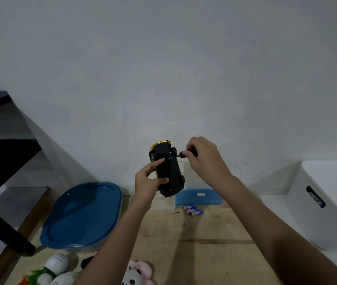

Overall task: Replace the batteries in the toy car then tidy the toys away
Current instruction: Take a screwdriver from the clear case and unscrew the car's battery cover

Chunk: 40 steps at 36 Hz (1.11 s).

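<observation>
White wall [163,68] behind, wooden floor [204,254] below; toy car [166,167] held up mid-frame, underside to cam, gripped by left hand [148,183] w/ fingers curled round its body. Right hand [203,156] at 3 o'clock of car grasps screwdriver [181,154], tip touching the underside. Batteries [193,209] lie on floor at 5 o'clock of car, just beside blue case [199,196]; blue-lidded tub [83,214] at 8 o'clock.

All that shows of the person is two arms, bare from the hands back to where they pass out of view. The left hand [149,182] and right hand [202,157] are bare too, with slim fingers. The left forearm [118,233] looks slender; the right forearm [276,219] looks broader. Fingernail detail is too small to make out.
</observation>
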Each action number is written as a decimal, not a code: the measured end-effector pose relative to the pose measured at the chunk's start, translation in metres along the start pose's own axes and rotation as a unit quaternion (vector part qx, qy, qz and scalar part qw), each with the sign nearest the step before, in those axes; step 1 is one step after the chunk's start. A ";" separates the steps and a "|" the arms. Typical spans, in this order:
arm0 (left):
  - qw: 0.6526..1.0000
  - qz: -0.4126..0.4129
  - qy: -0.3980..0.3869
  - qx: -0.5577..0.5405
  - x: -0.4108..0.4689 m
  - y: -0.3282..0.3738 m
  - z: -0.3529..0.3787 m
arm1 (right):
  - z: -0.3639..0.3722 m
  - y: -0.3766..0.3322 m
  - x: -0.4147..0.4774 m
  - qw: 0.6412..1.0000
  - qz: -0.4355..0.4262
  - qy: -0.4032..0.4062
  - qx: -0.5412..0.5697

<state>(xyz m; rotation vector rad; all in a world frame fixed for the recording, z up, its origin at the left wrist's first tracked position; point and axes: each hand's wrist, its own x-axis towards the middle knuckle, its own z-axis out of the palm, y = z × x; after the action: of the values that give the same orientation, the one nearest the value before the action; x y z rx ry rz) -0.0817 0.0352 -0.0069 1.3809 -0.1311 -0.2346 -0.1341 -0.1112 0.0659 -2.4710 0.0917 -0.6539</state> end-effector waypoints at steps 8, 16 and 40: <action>1.000 -0.010 0.004 -0.019 0.001 0.000 0.004 | -0.004 -0.008 0.004 0.996 0.043 -0.030 -0.079; 0.999 -0.020 0.005 -0.031 -0.001 0.002 0.004 | -0.002 -0.015 -0.002 0.999 -0.027 -0.033 -0.021; 0.998 -0.023 0.000 -0.055 -0.006 0.012 0.001 | -0.001 -0.022 -0.002 1.000 0.005 -0.009 -0.014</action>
<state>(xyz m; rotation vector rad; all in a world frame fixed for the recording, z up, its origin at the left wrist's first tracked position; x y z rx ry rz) -0.0866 0.0373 0.0050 1.2752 -0.0862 -0.2766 -0.1377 -0.0935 0.0780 -2.5018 0.1081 -0.6305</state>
